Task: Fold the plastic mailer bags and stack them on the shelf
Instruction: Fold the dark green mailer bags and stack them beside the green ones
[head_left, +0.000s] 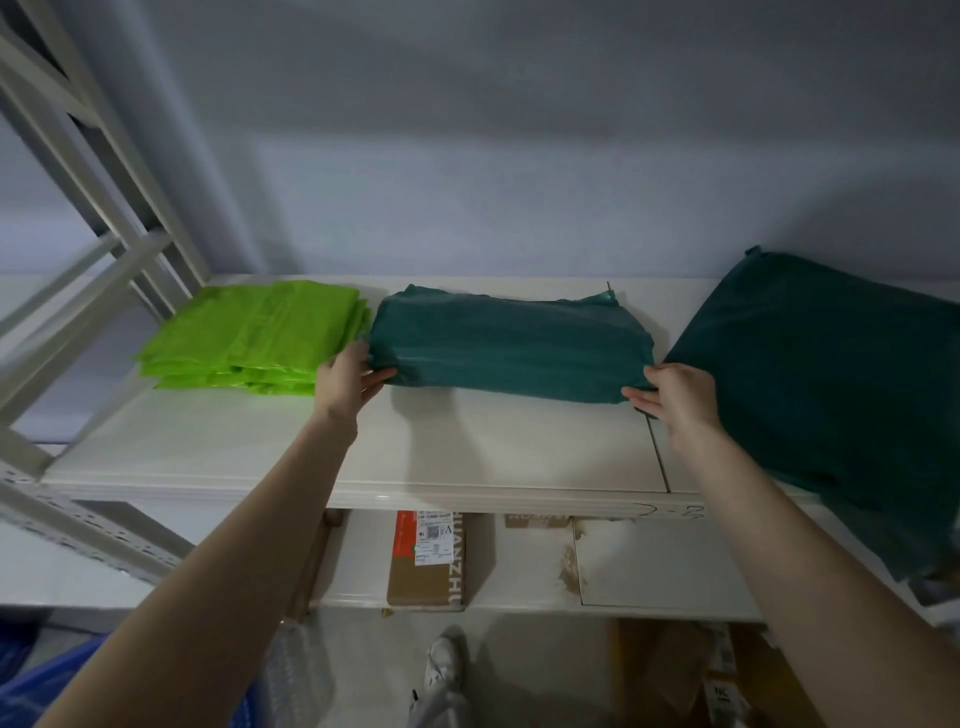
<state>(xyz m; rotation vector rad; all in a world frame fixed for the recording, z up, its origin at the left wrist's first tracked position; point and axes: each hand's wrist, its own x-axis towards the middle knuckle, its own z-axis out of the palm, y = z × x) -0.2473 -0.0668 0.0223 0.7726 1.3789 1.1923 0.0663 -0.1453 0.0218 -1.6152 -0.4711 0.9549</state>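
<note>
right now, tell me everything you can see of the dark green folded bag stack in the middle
The middle stack is dark teal-green plastic, matte and wrinkled, folded into a wide flat rectangle of several layers with uneven back edges. It lies flat on the white shelf, between the lime bags and a bigger dark green bag. The left hand holds its left end, the right hand its right end.

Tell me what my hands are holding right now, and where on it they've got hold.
Both hands hold the folded dark green mailer bag stack on the shelf: left hand at its near left corner, right hand at its near right corner.
</note>
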